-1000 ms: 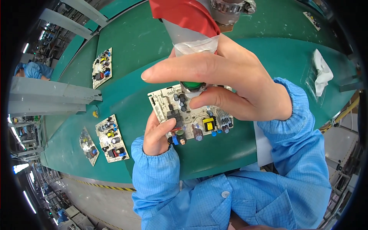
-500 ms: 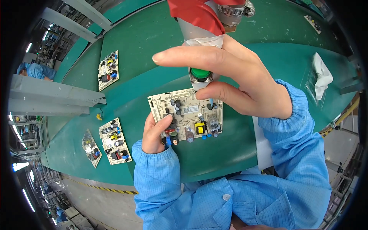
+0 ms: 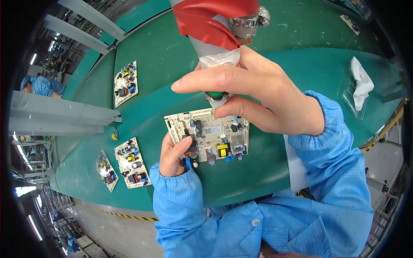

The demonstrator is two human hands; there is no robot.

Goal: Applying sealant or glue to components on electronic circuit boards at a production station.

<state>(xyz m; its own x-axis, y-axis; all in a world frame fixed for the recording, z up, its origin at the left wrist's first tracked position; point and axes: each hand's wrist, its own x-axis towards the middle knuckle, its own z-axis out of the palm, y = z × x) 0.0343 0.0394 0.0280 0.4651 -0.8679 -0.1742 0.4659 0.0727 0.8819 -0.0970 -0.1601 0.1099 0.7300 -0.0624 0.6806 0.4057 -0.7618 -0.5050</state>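
"What's on that green tabletop [image 3: 254, 182]?"

"A pale circuit board [image 3: 217, 139] studded with components, right in front of the person. Whether it rests on the tabletop or is held just above, I can't tell."

"And the hands?"

"The left hand [image 3: 173, 155] grips the board's left edge, thumb on top. The right hand [image 3: 262, 94], at the board's far edge, is curled round a grey tubular tool [image 3: 200, 45] wrapped in red tape [image 3: 208, 21], thumb and forefinger either side of a green button [image 3: 214, 94]."

"Does the tool touch the board?"

"Its tip hangs close by that far edge; I can't make out any contact."

"What else is around?"

"Left of the board lie a second board [image 3: 131, 158] and, past that, a third board [image 3: 106, 170]. A fourth board [image 3: 126, 79] is farther off, beyond it to the left. Well to its right there's a crumpled white cloth or paper [image 3: 361, 86]. Far left of it, a co-worker [image 3: 43, 87] in blue leans over."
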